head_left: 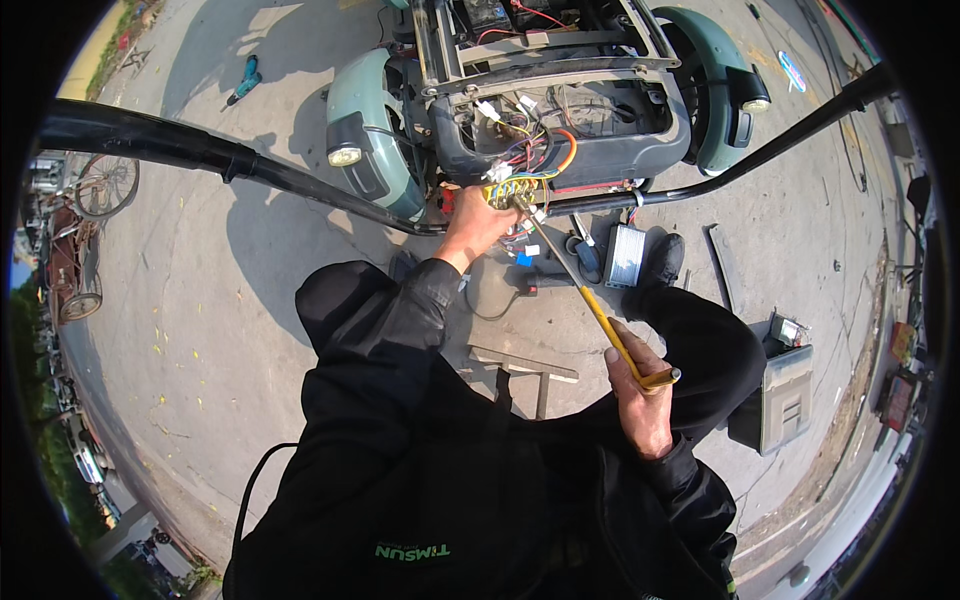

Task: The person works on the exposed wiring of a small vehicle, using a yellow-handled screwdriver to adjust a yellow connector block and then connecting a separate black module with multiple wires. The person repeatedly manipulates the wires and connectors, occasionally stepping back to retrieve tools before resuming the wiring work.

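Observation:
My left hand (pixel 470 226) is closed on the near edge of a yellow-and-black terminal block (pixel 494 194) with metal studs and coloured wires. Some of its fingers are hidden behind the block. My right hand (pixel 642 398) grips the yellow handle of a long-shafted socket wrench (pixel 602 318), close to its bent end. The steel shaft slants up and left, and its tip reaches the terminal block beside my left fingers. Whether the tip sits on a stud is too small to tell. Loose wires and white plugs (pixel 498 172) hang just above.
An opened vehicle front (pixel 560 150) with green fenders stands ahead, crossed by a bent black bar (pixel 330 195). A finned silver box (pixel 626 256) lies near my shoe. A grey toolbox (pixel 785 400) is at right, a wooden stool (pixel 530 366) below, a teal drill (pixel 246 80) far left.

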`<state>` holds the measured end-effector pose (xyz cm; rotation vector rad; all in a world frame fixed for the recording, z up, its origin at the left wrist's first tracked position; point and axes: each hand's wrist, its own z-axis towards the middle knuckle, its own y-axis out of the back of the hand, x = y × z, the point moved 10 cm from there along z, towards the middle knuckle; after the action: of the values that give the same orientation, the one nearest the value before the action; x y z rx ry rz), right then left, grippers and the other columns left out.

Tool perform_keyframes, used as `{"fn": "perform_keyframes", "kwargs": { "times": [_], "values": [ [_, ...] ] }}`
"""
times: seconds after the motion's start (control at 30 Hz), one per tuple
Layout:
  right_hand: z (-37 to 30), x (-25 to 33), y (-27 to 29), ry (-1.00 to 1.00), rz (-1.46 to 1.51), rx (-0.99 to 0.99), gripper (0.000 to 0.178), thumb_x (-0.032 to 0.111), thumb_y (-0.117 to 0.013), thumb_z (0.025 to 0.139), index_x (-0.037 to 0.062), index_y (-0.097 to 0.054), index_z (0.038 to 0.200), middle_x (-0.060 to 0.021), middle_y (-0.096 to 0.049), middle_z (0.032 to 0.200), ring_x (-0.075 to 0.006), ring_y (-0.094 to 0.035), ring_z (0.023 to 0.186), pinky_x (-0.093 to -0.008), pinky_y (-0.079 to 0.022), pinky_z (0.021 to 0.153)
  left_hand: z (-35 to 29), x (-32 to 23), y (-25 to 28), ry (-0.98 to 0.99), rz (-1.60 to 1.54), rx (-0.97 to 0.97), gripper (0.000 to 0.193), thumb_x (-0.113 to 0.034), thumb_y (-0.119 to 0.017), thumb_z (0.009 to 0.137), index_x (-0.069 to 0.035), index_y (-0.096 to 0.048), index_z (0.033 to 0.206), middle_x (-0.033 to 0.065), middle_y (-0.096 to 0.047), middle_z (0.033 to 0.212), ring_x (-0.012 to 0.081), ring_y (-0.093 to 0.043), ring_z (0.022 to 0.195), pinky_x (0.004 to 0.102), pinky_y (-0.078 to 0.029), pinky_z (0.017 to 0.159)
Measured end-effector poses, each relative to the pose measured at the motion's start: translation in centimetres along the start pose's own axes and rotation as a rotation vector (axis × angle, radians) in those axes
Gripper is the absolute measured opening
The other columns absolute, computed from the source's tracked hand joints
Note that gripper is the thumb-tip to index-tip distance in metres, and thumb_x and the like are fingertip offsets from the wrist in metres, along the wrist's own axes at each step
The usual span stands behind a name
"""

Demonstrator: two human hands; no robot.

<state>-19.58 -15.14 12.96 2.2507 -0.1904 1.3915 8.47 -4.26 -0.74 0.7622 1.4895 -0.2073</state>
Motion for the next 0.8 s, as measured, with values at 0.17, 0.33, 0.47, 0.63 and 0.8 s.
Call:
{"fn": "perform_keyframes", "kwargs": {
  "times": [0.17, 0.33, 0.47, 0.63, 0.8],
  "values": [
    [0.0, -2.8, -1.0, -0.252, 0.476, 0.032, 0.049, 0.019, -0.063, 0.1, -0.0056, -0.052, 0.14, 0.004, -0.044, 0.068, -0.0045, -0.038, 0.057, -0.0213, -0.035, 0.054, 0.0, 0.6, -0.1, 0.024, -0.002, 0.019, 0.023, -0.013, -0.071, 0.087, 0.0, -0.073, 0.106, 0.0002, -0.073, 0.086, 0.0032, -0.061, 0.074, 0.0256, -0.052, 0.067],
    [0.3, -3.5, -0.8, -0.249, 0.487, 0.053, 0.049, 0.016, -0.062, 0.1, -0.0069, -0.05, 0.141, 0.0052, -0.04, 0.067, -0.0048, -0.036, 0.056, -0.0214, -0.036, 0.055, 0.1, 0.9, -0.3, 0.01, -0.072, 0.025, 0.022, -0.008, -0.072, 0.086, 0.001, -0.073, 0.106, 0.0004, -0.072, 0.085, 0.0038, -0.06, 0.073, 0.0247, -0.052, 0.062],
    [-0.3, -3.8, -1.3, -0.269, 0.579, 0.021, 0.048, 0.016, -0.062, 0.1, -0.0067, -0.05, 0.141, 0.0053, -0.045, 0.071, -0.004, -0.039, 0.059, -0.0203, -0.035, 0.056, 0.0, 1.0, -0.4, 0.02, -0.168, 0.027, 0.023, -0.007, -0.074, 0.085, 0.001, -0.073, 0.106, 0.0002, -0.072, 0.086, 0.0039, -0.06, 0.073, 0.0249, -0.052, 0.06],
    [-0.7, -5.4, -3.3, -0.655, 1.226, 0.006, 0.041, 0.012, -0.055, 0.102, -0.0022, -0.048, 0.139, 0.0046, -0.03, 0.064, -0.0085, -0.031, 0.054, -0.026, -0.034, 0.055, -0.1, 0.9, 0.0, 0.041, -0.092, 0.014, 0.022, -0.007, -0.075, 0.086, 0.001, -0.073, 0.106, -0.0001, -0.072, 0.085, 0.0038, -0.059, 0.071, 0.0254, -0.052, 0.06],
    [-0.5, -4.3, -3.7, -0.452, 0.919, 0.139, 0.049, 0.017, -0.056, 0.103, -0.0051, -0.043, 0.144, 0.0043, -0.03, 0.063, -0.0077, -0.032, 0.053, -0.0253, -0.037, 0.054, -0.1, 0.9, -0.3, 0.047, -0.213, 0.016, 0.02, -0.009, -0.075, 0.087, 0.001, -0.074, 0.104, -0.0003, -0.072, 0.084, 0.0043, -0.059, 0.07, 0.0264, -0.052, 0.06]
  ]
}}
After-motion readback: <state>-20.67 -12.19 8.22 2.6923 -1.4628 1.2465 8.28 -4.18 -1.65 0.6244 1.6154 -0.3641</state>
